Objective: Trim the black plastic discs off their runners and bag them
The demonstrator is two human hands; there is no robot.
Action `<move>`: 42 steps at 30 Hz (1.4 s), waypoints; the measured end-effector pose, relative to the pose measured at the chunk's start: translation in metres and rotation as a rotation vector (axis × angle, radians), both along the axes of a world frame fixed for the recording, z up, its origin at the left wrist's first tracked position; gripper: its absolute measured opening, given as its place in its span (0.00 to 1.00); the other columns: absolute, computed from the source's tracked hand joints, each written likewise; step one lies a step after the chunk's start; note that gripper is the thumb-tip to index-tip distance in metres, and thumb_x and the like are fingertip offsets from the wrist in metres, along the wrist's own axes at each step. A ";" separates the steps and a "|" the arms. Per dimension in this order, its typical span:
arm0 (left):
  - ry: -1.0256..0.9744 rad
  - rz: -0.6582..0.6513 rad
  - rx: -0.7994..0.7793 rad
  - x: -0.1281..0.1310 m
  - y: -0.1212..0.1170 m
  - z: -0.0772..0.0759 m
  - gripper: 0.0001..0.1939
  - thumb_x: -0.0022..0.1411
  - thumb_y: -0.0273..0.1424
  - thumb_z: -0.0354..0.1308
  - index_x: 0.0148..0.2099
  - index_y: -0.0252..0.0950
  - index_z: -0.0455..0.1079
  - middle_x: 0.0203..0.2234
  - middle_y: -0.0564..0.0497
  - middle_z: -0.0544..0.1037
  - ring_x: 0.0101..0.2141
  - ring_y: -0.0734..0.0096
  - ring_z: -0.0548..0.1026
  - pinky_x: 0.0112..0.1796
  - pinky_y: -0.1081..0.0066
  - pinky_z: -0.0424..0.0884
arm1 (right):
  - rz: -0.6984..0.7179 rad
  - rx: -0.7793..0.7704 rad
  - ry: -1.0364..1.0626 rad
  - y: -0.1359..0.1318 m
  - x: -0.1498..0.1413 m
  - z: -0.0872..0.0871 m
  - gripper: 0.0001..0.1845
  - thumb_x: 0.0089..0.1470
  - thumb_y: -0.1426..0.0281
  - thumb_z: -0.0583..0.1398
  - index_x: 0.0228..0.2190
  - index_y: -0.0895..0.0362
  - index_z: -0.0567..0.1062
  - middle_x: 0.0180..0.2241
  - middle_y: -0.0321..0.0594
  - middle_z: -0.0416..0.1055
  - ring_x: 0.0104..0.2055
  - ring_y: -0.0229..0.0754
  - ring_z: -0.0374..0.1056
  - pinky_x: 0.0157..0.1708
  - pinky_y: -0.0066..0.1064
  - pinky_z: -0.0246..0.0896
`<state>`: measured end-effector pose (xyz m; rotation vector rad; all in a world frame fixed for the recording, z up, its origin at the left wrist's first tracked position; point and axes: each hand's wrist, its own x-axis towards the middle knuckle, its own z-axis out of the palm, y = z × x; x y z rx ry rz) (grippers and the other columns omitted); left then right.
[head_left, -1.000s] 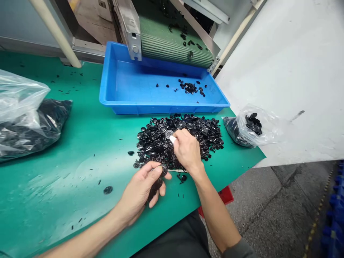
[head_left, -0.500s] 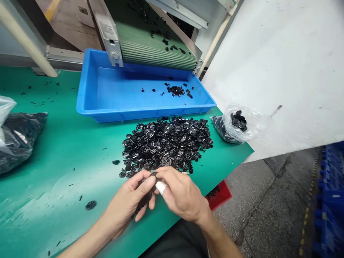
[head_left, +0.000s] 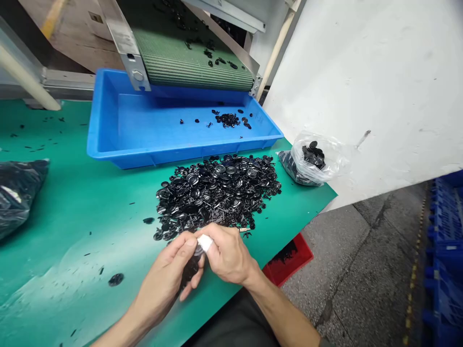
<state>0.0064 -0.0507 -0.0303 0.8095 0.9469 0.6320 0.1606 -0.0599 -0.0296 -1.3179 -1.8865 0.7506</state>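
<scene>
My left hand is closed around several black round plastic parts, partly hidden by its fingers. Between its thumb and forefinger sits one black plastic disc. My right hand is closed at the same disc, its thumb wrapped in a white covering. Its fingertips on the far side are out of sight. Just beyond both hands lies a heap of black plastic discs and small branched pieces on the green tabletop. One loose black disc lies left of my left forearm.
A blue tray with some black parts stands behind the heap, under the end of a green conveyor belt. Bags of black parts lie at right and left. A red bin sits below the table's edge; blue crates stand far right.
The camera view has shifted slightly, moving the scene left. My right hand has come closer to my left, and its covered thumb now lies against the disc near the left thumb.
</scene>
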 end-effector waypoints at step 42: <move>-0.096 0.066 -0.028 0.012 0.018 0.024 0.14 0.59 0.42 0.65 0.39 0.38 0.68 0.27 0.56 0.71 0.21 0.80 0.63 0.13 0.84 0.59 | -0.148 -0.138 0.418 0.007 0.027 0.015 0.15 0.47 0.78 0.59 0.37 0.54 0.77 0.35 0.36 0.74 0.34 0.36 0.72 0.30 0.26 0.72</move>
